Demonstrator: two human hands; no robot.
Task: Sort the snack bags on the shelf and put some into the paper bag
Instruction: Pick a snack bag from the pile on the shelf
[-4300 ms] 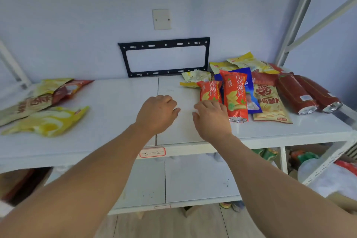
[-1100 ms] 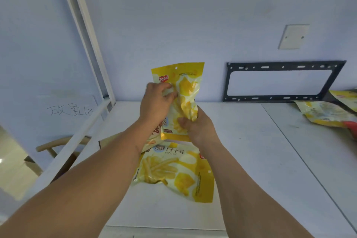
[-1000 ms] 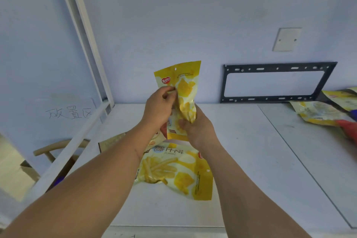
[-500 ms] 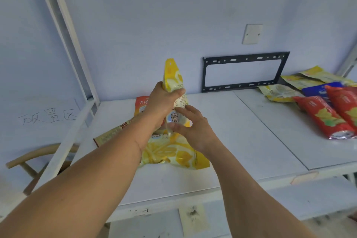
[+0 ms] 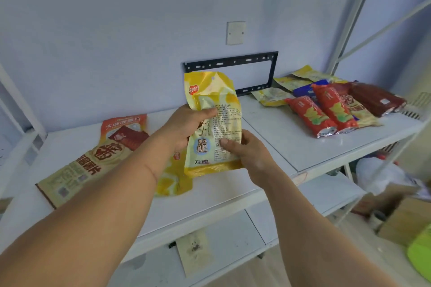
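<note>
Head view, read from the left: a beige and orange snack bag [image 5: 93, 156] lies flat on the white shelf [image 5: 291, 142], and just beside it a second yellow bag [image 5: 173, 182] rests partly hidden under the left forearm. At centre, the left hand [image 5: 186, 126] grips the yellow snack bag [image 5: 213, 123] along its left edge with the thumb curled across the face, while the right hand [image 5: 247, 151] pinches its lower right corner. The bag is upright, lifted off the shelf, its printed back panel facing the camera. Half a second ago it was turned edge-on with the right hand's fingers spread against it; a second ago its front faced the camera, so it has been flipped round, and the view has swung right as well. Further right, well apart from the hands, the mixed pile of red, blue and yellow bags [image 5: 326, 105] lies against the wall mount [image 5: 272, 72]. I judge this a check of the bag before it is sorted; no paper bag can be made out for certain.
</note>
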